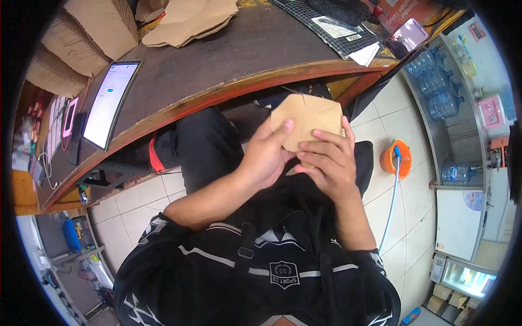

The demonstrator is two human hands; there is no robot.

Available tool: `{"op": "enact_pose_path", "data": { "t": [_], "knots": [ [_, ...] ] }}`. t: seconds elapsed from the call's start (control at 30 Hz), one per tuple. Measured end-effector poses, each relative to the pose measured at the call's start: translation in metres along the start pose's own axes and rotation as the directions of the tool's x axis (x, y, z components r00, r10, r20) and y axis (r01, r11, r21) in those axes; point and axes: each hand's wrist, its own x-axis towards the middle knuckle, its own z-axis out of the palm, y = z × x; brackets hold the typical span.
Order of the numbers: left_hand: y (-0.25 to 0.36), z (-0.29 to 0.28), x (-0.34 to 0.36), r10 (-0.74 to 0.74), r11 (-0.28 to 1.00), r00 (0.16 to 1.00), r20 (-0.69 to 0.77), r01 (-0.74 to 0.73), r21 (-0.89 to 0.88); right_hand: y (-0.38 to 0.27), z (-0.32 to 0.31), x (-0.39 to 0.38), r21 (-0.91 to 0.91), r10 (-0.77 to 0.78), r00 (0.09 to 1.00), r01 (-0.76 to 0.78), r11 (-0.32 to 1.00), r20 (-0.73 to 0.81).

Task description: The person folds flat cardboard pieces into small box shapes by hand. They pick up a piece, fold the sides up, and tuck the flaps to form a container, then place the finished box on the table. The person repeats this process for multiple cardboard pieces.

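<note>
A small folded piece of brown cardboard (312,111) is held up above my lap, in front of the table's near edge. My left hand (267,155) grips its left side, with the thumb lying on the face toward me. On the right side, the fingers of my right hand (333,160) are bent across the lower part of the cardboard. Crease lines and angled flaps show on its upper part. Its underside is hidden by my hands. On the table, flat brown cardboard blanks (190,22) lie in a loose pile.
Nested brown cardboard pieces (76,43) stand at the table's far left, near a lit tablet (112,103). A dark cutting mat (331,27) and a phone (408,37) lie at the right. An orange bucket (387,163) stands on the floor beside shelves with water jugs (443,104).
</note>
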Motion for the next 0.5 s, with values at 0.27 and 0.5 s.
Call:
{"op": "enact_pose_path", "data": {
  "t": [0.27, 0.5],
  "knots": [
    [-0.003, -0.010, -0.004, -0.164, 0.986, 0.981, 0.101, 0.163, 0.012, 0.015, 0.002, 0.000, 0.257, 0.074, 0.992, -0.046, 0.965, -0.102],
    [-0.008, -0.006, -0.005, -0.151, 0.987, 0.986, 0.077, 0.146, 0.060, 0.019, 0.015, -0.017, 0.214, 0.332, 0.921, -0.289, 0.933, -0.204]
  ]
}}
